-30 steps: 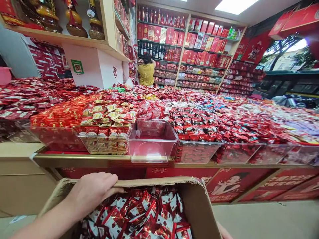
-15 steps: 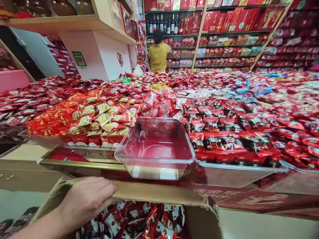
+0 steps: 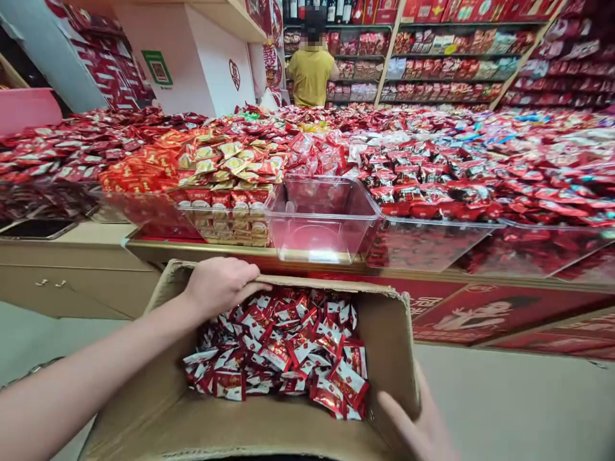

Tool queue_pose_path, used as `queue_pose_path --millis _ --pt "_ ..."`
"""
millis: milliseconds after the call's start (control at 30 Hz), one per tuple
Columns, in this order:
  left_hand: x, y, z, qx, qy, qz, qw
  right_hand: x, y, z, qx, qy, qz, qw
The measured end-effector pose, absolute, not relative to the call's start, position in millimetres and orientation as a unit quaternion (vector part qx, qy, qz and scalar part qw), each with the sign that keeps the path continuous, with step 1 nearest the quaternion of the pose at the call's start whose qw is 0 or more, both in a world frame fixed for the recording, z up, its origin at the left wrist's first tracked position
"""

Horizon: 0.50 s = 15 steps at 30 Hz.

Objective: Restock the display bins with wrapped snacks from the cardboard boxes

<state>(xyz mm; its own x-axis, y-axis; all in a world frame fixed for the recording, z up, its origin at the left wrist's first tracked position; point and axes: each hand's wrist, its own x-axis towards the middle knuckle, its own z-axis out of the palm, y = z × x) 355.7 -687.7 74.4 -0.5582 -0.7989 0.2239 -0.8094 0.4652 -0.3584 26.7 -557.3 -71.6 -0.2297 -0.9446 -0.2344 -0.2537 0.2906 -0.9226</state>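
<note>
Below the display stands an open cardboard box with many red and white wrapped candies heaped inside. My left hand grips the box's far rim near its left corner, fingers wrapped over the edge. At the box's right side is my right hand, its thumb inside the wall and the other fingers hidden behind it. Just beyond the far rim, a clear plastic bin with nothing in it sits on the display edge between bins of packets.
Gold and red packets fill the bin to the left, dark red packets the one to the right. A dark flat device lies on the left counter. A person in yellow stands at the back shelves.
The view has tilted down, showing more of the box and its candies. My right hand has come into view at the box's right side. My left hand still holds the rim.
</note>
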Motion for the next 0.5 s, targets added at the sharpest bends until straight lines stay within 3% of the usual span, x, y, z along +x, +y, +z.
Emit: queue_pose_path --millis 133,267,500 --pt "347 -679 91 0.503 -0.835 0.221 0.042 30 -556 -45 -0.427 0.660 -0.381 0.487" --pt "334 -679 93 0.501 -0.830 0.234 0.065 -9 -562 -22 -0.469 0.672 -0.352 0.452" --pt "331 -692 68 0.478 -0.840 0.242 0.084 -4 -558 -43 -0.406 0.738 -0.344 0.415"
